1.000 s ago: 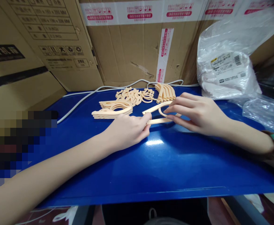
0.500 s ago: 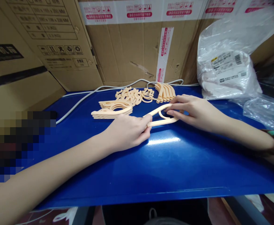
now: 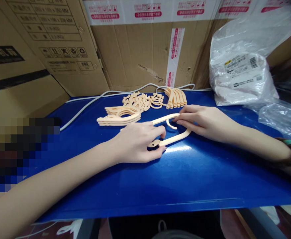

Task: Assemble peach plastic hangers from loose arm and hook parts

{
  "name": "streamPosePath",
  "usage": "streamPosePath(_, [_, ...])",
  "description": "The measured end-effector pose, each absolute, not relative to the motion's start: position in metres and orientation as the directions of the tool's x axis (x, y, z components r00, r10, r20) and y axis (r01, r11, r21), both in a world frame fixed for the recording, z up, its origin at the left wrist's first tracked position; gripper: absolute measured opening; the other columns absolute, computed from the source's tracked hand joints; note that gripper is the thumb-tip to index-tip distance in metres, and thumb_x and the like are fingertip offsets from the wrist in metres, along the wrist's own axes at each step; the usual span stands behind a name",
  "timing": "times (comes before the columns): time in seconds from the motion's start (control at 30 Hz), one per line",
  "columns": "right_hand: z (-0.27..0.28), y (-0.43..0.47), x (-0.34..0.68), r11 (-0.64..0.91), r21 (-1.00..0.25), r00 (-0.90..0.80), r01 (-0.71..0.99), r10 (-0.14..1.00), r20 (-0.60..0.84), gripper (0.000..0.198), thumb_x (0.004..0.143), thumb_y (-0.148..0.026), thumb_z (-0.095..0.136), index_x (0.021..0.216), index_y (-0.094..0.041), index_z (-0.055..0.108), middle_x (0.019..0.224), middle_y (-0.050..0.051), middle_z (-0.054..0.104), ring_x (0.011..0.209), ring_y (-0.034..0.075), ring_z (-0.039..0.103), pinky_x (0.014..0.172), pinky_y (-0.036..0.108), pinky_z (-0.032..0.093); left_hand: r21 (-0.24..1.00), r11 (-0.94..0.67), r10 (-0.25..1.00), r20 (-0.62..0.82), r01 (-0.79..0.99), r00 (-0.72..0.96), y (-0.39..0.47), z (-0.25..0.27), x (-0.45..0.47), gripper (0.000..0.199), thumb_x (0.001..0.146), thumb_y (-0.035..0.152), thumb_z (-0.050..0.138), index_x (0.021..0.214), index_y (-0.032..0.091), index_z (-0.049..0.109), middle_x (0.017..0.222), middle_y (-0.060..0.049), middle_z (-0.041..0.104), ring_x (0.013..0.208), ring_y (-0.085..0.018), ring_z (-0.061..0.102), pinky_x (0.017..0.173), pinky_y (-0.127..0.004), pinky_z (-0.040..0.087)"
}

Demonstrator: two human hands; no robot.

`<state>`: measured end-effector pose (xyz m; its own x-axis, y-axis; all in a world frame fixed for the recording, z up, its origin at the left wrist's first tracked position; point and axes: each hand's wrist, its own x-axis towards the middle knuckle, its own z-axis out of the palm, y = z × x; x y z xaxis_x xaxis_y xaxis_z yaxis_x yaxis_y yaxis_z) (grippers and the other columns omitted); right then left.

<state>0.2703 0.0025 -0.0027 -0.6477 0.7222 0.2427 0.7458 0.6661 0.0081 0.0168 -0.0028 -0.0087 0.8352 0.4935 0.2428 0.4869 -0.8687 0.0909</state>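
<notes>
- Left hand (image 3: 140, 141), at the centre of the frame, is resting with thumb and forefinger curved apart around the rounded left end of a beige hanger (image 3: 174, 138) — I am not managing to tell whether it is actually gripping.
- Right hand (image 3: 202, 120), right of centre, is holding the hanger's right bend between thumb and nearly closed fingers, which are hiding part of that bend from me.
- Between the two hands, the hanger is forming a narrow loop low over the blue table (image 3: 140, 186), with a thin curved hook (image 3: 170, 125) hanging inward from its upper arm.
- Just above and left of the left hand, I am seeing a stack of similar hangers (image 3: 117, 120) lying in layers.
- Farther up, near the middle of the frame, a heap of small curled pieces (image 3: 141, 103) is spreading out — and right of it a row of curved arms (image 3: 176, 98) is lying side by side.
- Behind these, a white cable (image 3: 149, 84) is running along the foot of a cardboard box (image 3: 140, 49).
- At the upper right, a clear plastic bag (image 3: 245, 86) is slumping onto the table.
</notes>
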Motion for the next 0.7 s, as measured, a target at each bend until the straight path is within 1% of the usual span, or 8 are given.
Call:
streamPosePath(0.17, [-0.003, 0.003, 0.27, 0.653, 0.018, -0.638, 0.757, 0.734, 0.234, 0.035, 0.1, -0.033, 0.039, 0.115, -0.019, 0.068, 0.106, 0.01, 0.065, 0.096, 0.022, 0.063, 0.083, 0.036, 0.05, 0.176, -0.877, 0.479, 0.246, 0.447, 0.843, -0.003, -0.008, 0.017, 0.021, 0.083, 0.036, 0.06, 0.095, 0.019, 0.06, 0.072, 0.001, 0.057, 0.073, -0.017, 0.053, 0.058, -0.026, 0.031])
streamPosePath(0.3, [-0.004, 0.002, 0.269, 0.643, 0.025, -0.631, 0.765, 0.743, 0.225, 0.036, 0.1, -0.032, 0.039, 0.12, -0.02, 0.066, 0.106, 0.01, 0.064, 0.096, 0.022, 0.063, 0.083, 0.036, 0.05, 0.253, -0.881, 0.455, 0.223, 0.399, 0.862, -0.006, -0.007, 0.018, 0.023, 0.083, 0.037, 0.06, 0.096, 0.018, 0.059, 0.072, 0.001, 0.055, 0.075, -0.017, 0.05, 0.059, -0.026, 0.033])
streamPosePath(0.4, [-0.005, 0.002, 0.27, 0.647, 0.037, -0.638, 0.762, 0.739, 0.215, 0.037, 0.1, -0.03, 0.038, 0.123, -0.02, 0.064, 0.104, 0.01, 0.063, 0.093, 0.022, 0.063, 0.081, 0.036, 0.051, 0.302, -0.866, 0.466, 0.195, 0.399, 0.863, -0.007, -0.005, 0.018, 0.018, 0.083, 0.03, 0.055, 0.098, 0.019, 0.058, 0.075, 0.001, 0.055, 0.077, -0.017, 0.049, 0.061, -0.026, 0.035])
streamPosePath(0.47, [-0.007, 0.003, 0.271, 0.659, 0.048, -0.652, 0.75, 0.727, 0.216, 0.037, 0.099, -0.025, 0.037, 0.125, -0.02, 0.063, 0.105, 0.01, 0.062, 0.093, 0.022, 0.062, 0.08, 0.036, 0.051, 0.316, -0.867, 0.454, 0.186, 0.385, 0.871, -0.007, -0.004, 0.018, 0.02, 0.082, 0.022, 0.05, 0.1, 0.019, 0.057, 0.077, 0.0, 0.055, 0.08, -0.017, 0.049, 0.063, -0.027, 0.037])
streamPosePath(0.6, [-0.013, 0.005, 0.271, 0.685, 0.091, -0.683, 0.723, 0.688, 0.245, 0.039, 0.095, -0.015, 0.037, 0.124, -0.02, 0.062, 0.109, 0.011, 0.06, 0.097, 0.023, 0.06, 0.08, 0.036, 0.051, 0.326, -0.898, 0.37, 0.195, 0.295, 0.908, -0.007, -0.003, 0.017, 0.025, 0.076, 0.014, 0.044, 0.098, 0.017, 0.056, 0.078, -0.001, 0.054, 0.08, -0.018, 0.046, 0.074, -0.031, 0.041])
streamPosePath(0.7, [-0.017, 0.006, 0.27, 0.694, 0.122, -0.697, 0.71, 0.667, 0.262, 0.043, 0.091, -0.008, 0.037, 0.125, -0.02, 0.061, 0.116, 0.012, 0.058, 0.103, 0.024, 0.058, 0.081, 0.036, 0.05, 0.325, -0.909, 0.332, 0.193, 0.259, 0.923, -0.005, -0.003, 0.016, 0.029, 0.071, 0.01, 0.042, 0.096, 0.016, 0.056, 0.085, -0.004, 0.055, 0.083, -0.02, 0.045, 0.078, -0.034, 0.041])
